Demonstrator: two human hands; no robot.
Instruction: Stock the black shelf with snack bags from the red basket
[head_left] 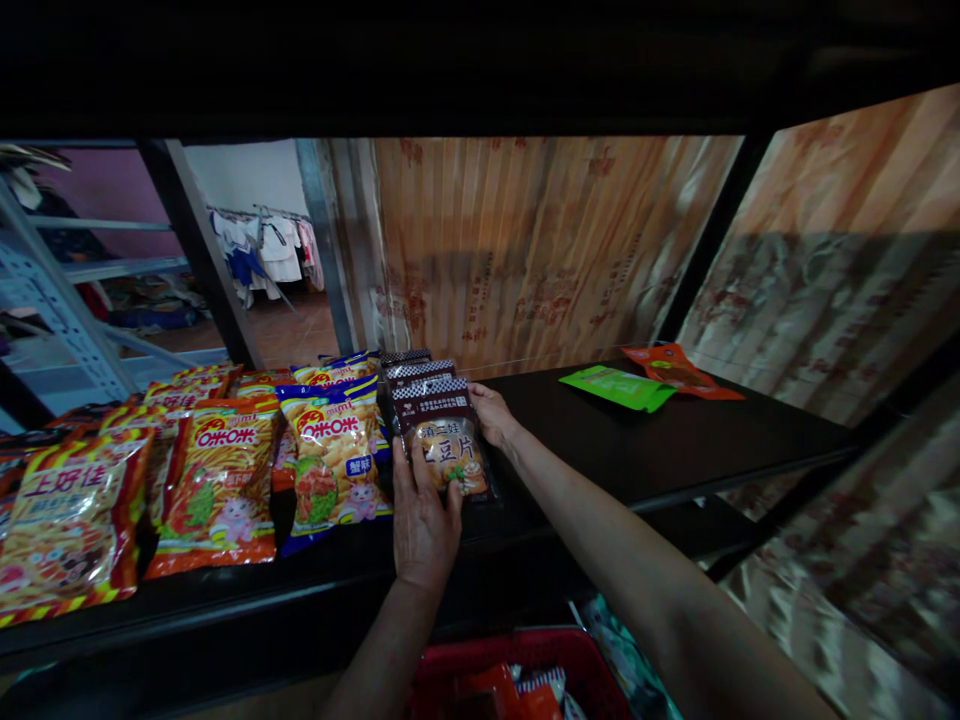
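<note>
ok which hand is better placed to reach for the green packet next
Probably the right hand: it's nearer the green packet; the left hand is farther away, against the front brown packet.

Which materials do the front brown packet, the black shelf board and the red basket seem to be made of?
Front brown packet: likely plastic film, satin, with a flat, sealed-looking top edge.
Black shelf board: smooth, faintly shiny; painted metal or laminate, I cannot tell.
Red basket: probably plastic, dull, evenly coloured.

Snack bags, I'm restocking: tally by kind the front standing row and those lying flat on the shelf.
Shanghaojia bag: 1
Orange Mimi bag: 1
Blue Mimi bag: 1
Brown potato chip bag: 1
Green pouch: 1
Orange pouch: 1
Total: 6
</note>
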